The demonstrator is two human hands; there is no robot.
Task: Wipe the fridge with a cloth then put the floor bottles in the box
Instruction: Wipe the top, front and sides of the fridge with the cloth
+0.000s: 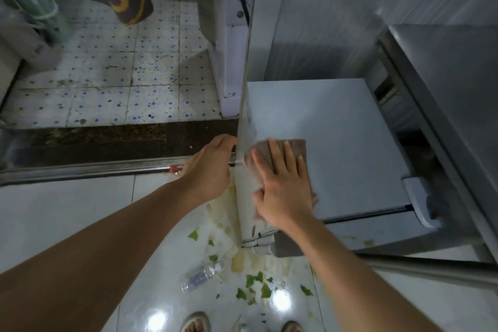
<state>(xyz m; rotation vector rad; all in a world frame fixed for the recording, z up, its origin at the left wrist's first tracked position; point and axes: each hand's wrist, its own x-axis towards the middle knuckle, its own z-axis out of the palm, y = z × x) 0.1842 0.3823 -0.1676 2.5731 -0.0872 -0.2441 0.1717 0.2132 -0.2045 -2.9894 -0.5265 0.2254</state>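
Your right hand [283,183] presses the cloth [293,151] flat on the fridge [336,143], fingers spread. Your left hand [210,167] grips its edge. A bottle [200,276] lies on the floor [67,210].

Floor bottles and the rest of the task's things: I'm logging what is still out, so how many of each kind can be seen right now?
Plastic bottle lying on the floor: 1
Cloth pressed flat on the fridge door by the right hand: 1
Fridge door, its edge held by the left hand: 1
Box: 0 in view
Total: 3
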